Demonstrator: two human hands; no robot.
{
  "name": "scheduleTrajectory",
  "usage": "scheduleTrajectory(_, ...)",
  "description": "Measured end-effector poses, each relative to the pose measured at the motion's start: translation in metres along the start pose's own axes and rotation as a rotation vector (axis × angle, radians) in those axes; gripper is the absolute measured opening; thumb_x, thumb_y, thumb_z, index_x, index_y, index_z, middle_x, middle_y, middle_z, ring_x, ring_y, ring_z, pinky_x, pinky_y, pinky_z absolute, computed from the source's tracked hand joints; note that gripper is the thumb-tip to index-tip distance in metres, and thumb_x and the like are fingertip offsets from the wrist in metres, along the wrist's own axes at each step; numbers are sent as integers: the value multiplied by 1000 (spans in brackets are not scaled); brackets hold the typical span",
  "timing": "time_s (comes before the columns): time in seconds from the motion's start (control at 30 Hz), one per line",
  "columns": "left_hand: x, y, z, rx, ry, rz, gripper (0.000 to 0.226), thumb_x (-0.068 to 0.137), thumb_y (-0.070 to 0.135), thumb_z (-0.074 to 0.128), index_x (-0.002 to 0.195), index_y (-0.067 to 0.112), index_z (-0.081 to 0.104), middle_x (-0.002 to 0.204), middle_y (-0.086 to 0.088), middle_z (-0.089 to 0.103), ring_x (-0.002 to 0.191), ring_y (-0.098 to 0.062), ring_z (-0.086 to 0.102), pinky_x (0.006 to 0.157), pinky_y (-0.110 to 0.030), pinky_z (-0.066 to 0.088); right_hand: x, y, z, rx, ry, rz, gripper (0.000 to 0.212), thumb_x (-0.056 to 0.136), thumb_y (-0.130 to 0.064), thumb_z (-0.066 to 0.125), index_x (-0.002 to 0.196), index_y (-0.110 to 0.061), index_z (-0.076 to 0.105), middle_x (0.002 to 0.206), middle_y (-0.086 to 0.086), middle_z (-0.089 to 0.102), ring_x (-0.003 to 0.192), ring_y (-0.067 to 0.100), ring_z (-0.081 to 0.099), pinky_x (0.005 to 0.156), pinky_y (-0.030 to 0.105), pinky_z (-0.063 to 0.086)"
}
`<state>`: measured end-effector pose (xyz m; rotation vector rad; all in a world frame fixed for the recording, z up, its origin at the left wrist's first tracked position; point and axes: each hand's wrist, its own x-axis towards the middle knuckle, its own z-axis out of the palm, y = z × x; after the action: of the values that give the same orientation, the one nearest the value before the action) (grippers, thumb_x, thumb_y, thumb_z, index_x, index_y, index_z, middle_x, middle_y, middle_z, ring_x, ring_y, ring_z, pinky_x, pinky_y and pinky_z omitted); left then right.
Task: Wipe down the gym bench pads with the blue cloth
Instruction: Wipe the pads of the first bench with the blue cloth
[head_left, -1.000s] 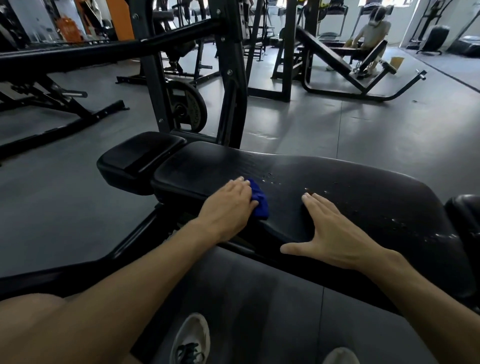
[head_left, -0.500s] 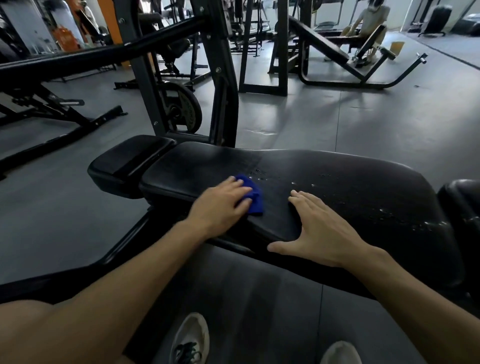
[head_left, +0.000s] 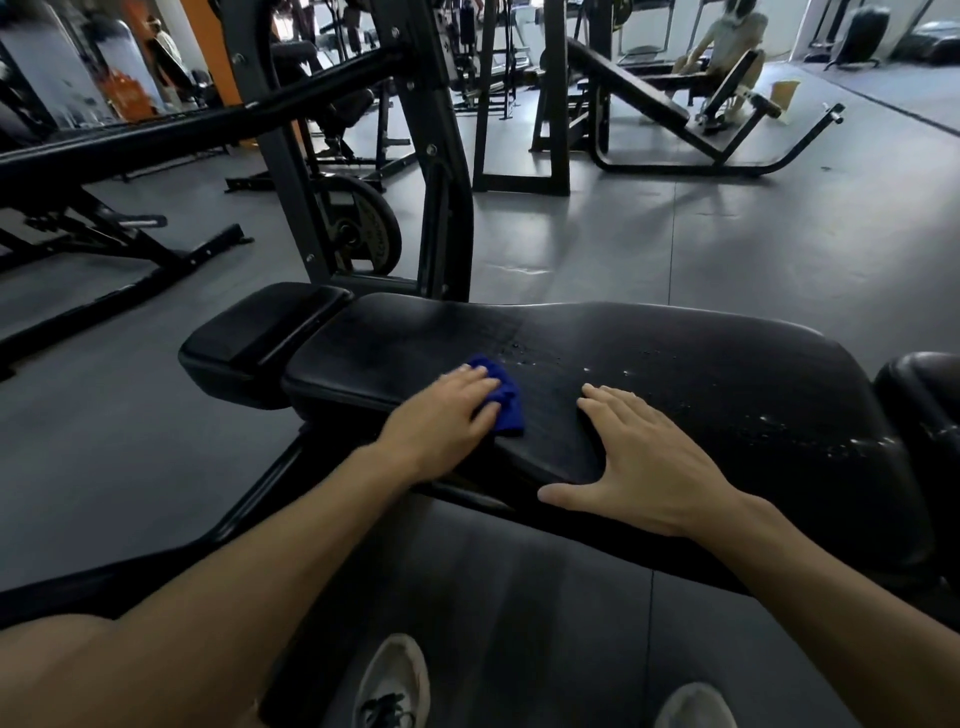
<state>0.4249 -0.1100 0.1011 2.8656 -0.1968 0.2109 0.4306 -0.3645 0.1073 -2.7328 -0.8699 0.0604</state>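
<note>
My left hand (head_left: 441, 415) presses the blue cloth (head_left: 503, 402) flat against the long bench pad (head_left: 675, 374), fingers laid over the wad and only lightly bent, so the cloth is pinned under them rather than pinched; whether the thumb hooks the cloth's near edge I cannot tell, since the hand covers it. Only the cloth's right part shows, poking out past the fingertips near the left end of the pad and close to its near edge. I judge the flat hold to be chosen because it spreads pressure over the fabric and lets it slide without bunching.

My right hand (head_left: 644, 467) lies open on the same pad, well apart from the cloth, fingers straight and together, thumb splayed over the near edge. It holds nothing; I read it as a brace that takes my weight while I lean over the bench.

Both forearms reach forward and slightly inward from the bottom corners of the view, wrists low, palms down.

Droplets (head_left: 571, 364) speckle the pad from just beside the cloth out to the right end, while the strip left of the cloth looks dull and dry. By that I judge the wipe to be at an early stage, with the wet stretch to the right not yet done. The small pad (head_left: 260, 332) sits just beyond the left end, touching or nearly touching the long one. My shoes (head_left: 395, 680) stand on the grey floor (head_left: 727, 249) below.
</note>
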Motion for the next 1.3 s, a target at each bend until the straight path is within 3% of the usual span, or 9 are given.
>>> scheduleTrajectory(0.1, 22, 3, -3, -26, -32, -96, 50, 108, 34, 44, 155, 17, 41, 165, -3, 31, 154, -16, 22, 124, -28, 13, 1, -1, -1, 2, 5, 7, 125, 64, -102, 37, 159, -22, 21, 168, -7, 11, 153, 11, 8, 124, 34, 12)
scheduleTrajectory(0.23, 33, 51, 7, -40, -62, 53, 52, 109, 34, 42, 158, 20, 36, 167, 1, 27, 155, -13, 18, 122, -23, 9, 4, 1, -1, 17, 51, -4, 117, 66, -101, 36, 154, -24, 31, 165, -7, 22, 150, 11, 18, 123, 35, 20)
scheduleTrajectory(0.37, 20, 30, 0, -29, -153, 146, 51, 109, 37, 43, 158, 24, 36, 167, 6, 26, 155, -8, 16, 124, -25, 12, 5, 3, 2, 18, 50, 3, 118, 65, -102, 35, 155, -25, 28, 165, -8, 21, 150, 10, 18, 123, 35, 21)
scheduleTrajectory(0.57, 57, 0, -12, 5, -75, -83, 49, 108, 32, 43, 154, 16, 43, 165, -4, 32, 153, -16, 25, 119, -25, 19, 3, 0, 4, 24, 94, 15, 117, 67, -99, 40, 155, -24, 27, 165, -9, 19, 150, 9, 15, 123, 33, 17)
scheduleTrajectory(0.7, 55, 54, 7, -44, -84, 84, 50, 108, 32, 44, 156, 19, 40, 166, 1, 30, 154, -13, 22, 120, -23, 16, 3, 0, 3, 44, 137, 17, 116, 64, -99, 44, 146, -18, 39, 154, -3, 35, 140, 11, 29, 117, 29, 30)
scheduleTrajectory(0.83, 24, 42, 6, -53, -137, 218, 49, 108, 33, 46, 155, 21, 42, 164, 5, 32, 153, -8, 22, 123, -24, 15, 1, 0, 5, 34, 159, 18, 111, 64, -99, 45, 138, -16, 45, 142, -4, 42, 130, 11, 35, 111, 26, 35)
scheduleTrajectory(0.97, 27, -4, -8, -8, -93, 46, 49, 108, 35, 45, 155, 21, 42, 165, 2, 33, 153, -9, 23, 125, -28, 18, -1, -1, 4, 42, 156, 31, 117, 62, -99, 46, 144, -15, 40, 147, -5, 37, 137, 10, 28, 114, 26, 31)
scheduleTrajectory(1.07, 39, 5, -6, -8, -45, -58, 49, 108, 32, 43, 155, 17, 42, 165, -1, 31, 154, -13, 22, 121, -24, 13, -1, -2, 3, 48, 157, 41, 116, 62, -98, 48, 144, -15, 40, 147, -5, 36, 138, 10, 28, 113, 27, 31)
scheduleTrajectory(1.3, 9, 64, 25, -100, -20, 224, 49, 107, 30, 47, 154, 14, 43, 162, -3, 37, 153, -13, 25, 124, -25, 13, -1, 0, 4, 104, 245, -9, 97, 59, -91, 62, 124, -22, 42, 124, -4, 45, 113, 13, 43, 95, 28, 47)
